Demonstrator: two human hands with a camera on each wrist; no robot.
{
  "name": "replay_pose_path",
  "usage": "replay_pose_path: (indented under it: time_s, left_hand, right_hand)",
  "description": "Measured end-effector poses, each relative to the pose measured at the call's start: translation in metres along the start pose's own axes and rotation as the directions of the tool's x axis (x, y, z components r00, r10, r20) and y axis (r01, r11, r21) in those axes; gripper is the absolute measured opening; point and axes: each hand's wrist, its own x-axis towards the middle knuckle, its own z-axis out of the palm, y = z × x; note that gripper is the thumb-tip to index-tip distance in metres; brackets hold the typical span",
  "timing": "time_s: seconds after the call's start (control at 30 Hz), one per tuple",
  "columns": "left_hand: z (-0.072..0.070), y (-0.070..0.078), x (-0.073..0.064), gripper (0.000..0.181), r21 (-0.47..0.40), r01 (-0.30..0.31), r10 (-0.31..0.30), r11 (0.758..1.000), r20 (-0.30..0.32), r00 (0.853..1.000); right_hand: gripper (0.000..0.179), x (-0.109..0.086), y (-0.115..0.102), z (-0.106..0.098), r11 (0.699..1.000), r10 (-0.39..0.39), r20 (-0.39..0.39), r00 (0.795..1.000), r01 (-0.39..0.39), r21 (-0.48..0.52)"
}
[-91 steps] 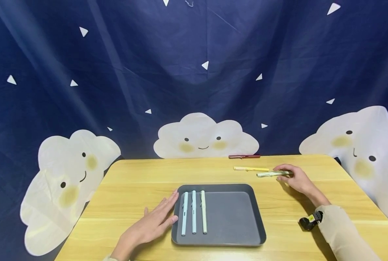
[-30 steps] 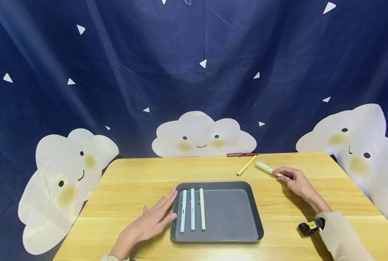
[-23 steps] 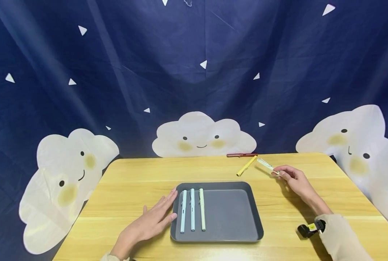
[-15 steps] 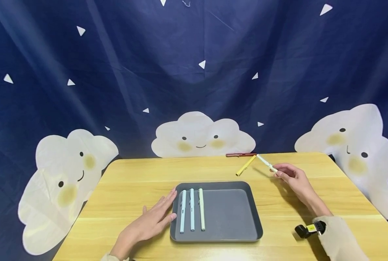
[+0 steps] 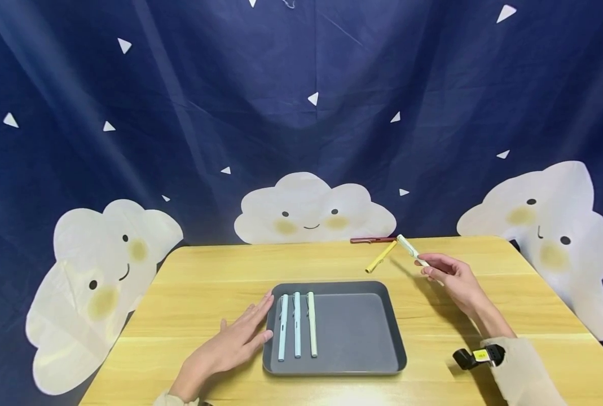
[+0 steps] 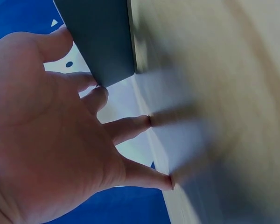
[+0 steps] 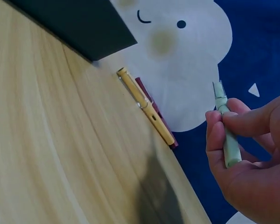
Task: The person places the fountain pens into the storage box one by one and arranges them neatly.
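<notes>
My right hand (image 5: 454, 279) pinches a pale green pen (image 5: 407, 247) above the back right of the table, its clip end tilted up and away. In the right wrist view the thumb and fingers close round the barrel of this green pen (image 7: 231, 147). My left hand (image 5: 230, 345) lies with straight fingers along the left side of a dark grey tray (image 5: 354, 332), fingertips at its rim. Inside the tray, side by side, are two light blue pens (image 5: 283, 330) and one pale green-yellow pen (image 5: 312, 327). The left wrist view shows spread fingers beside the tray (image 6: 100, 42).
A yellow pen (image 5: 381, 257) lies slanted behind the tray, close to a dark red pen (image 5: 372, 240) at the far table edge. Behind the wooden table (image 5: 205, 270) hangs a dark blue curtain (image 5: 281, 113) with cloud faces. A black wrist camera (image 5: 479, 356) sits at the right sleeve.
The right hand has raised the green pen off the table and turned its clip end upward. The yellow pen has swung from lying crosswise to slanted. The left hand stays at the tray.
</notes>
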Motion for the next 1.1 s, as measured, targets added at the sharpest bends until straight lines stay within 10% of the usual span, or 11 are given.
replay_pose_path:
  time_s: [0.73,1.1]
  left_hand:
    - [-0.003,0.0,0.0,0.07,0.001,-0.011,0.011,1.0,0.017,1.0]
    - [-0.002,-0.001,0.001,0.07,0.004,-0.02,0.02,1.0,0.015,1.0]
  right_hand:
    - [0.028,-0.005,-0.008,0.008,0.966,0.02,0.014,1.0,-0.023,0.258]
    - [0.025,-0.007,-0.018,0.015,0.98,0.035,-0.009,0.999,-0.033,0.199]
